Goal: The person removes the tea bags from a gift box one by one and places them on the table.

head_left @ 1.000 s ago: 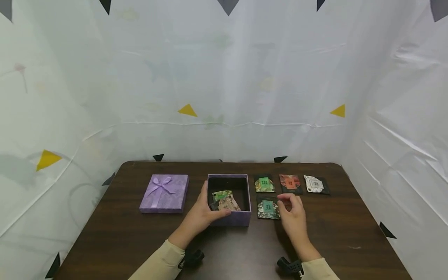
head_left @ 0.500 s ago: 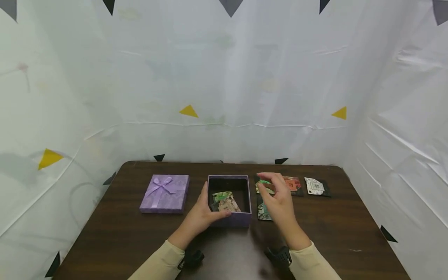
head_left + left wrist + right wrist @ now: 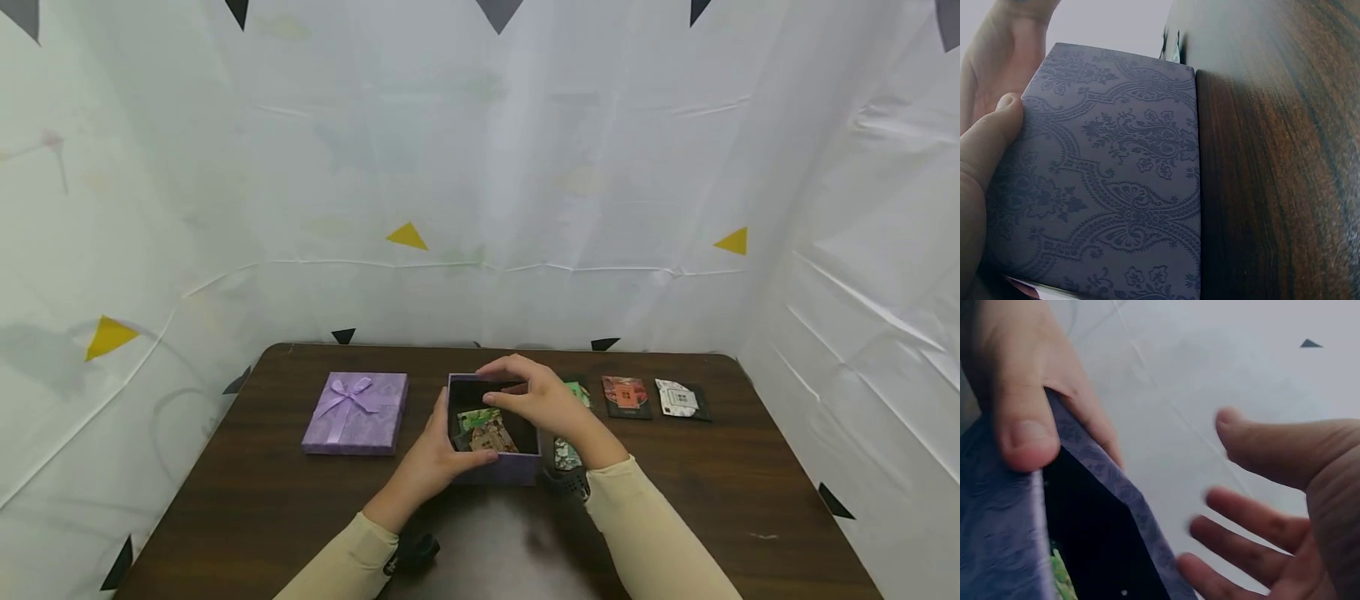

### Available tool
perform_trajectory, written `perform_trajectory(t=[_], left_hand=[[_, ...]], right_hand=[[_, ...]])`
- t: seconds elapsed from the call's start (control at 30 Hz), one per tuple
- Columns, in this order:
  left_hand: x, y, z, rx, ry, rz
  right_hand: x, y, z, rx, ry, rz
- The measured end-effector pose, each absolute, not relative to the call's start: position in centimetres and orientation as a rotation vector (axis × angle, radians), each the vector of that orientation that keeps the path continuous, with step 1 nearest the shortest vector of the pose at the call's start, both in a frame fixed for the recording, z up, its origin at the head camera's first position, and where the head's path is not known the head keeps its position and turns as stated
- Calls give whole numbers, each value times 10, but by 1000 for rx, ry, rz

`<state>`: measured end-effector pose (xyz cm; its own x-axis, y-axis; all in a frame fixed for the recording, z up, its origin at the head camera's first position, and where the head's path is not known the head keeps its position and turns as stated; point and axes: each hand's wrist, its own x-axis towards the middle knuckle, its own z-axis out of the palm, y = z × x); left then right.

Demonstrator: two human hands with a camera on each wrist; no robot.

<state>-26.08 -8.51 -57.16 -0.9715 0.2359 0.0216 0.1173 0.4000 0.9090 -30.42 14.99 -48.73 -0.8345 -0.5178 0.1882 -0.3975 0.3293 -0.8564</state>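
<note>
My left hand (image 3: 427,462) grips the open purple box (image 3: 497,472), thumb over the near rim and fingers along its left side. In the left wrist view the patterned outer wall of the box (image 3: 1116,175) fills the middle, standing on the table. Inside the box lie a green packet (image 3: 474,418) and a brownish packet (image 3: 491,435), overlapping each other. My right hand (image 3: 536,398) hovers over the box's far right part, thumb and fingers spread apart. In the right wrist view nothing is between the right hand's fingers (image 3: 1247,515).
The purple lid with a ribbon bow (image 3: 354,414) lies left of the box. To the right are a red packet (image 3: 627,397) and a white-and-black packet (image 3: 681,400). My right arm partly covers a green packet (image 3: 579,392) and a teal-labelled packet (image 3: 566,455).
My right hand has moved left from beside the teal-labelled packet, past the green packet, to over the box. The left hand keeps its hold on the box.
</note>
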Motion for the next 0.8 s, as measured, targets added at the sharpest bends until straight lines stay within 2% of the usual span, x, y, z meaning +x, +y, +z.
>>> perform_trajectory(t=[0.33, 0.63, 0.8], left_hand=[[-260, -85, -570, 212, 2572, 1530], [-258, -84, -569, 237, 2574, 1520], [-258, -84, -569, 249, 2563, 1545]], right_hand=[[-345, 136, -491, -988, 2132, -1312], [-355, 130, -502, -669, 2124, -1174], [-359, 125, -500, -601, 2138, -1057]])
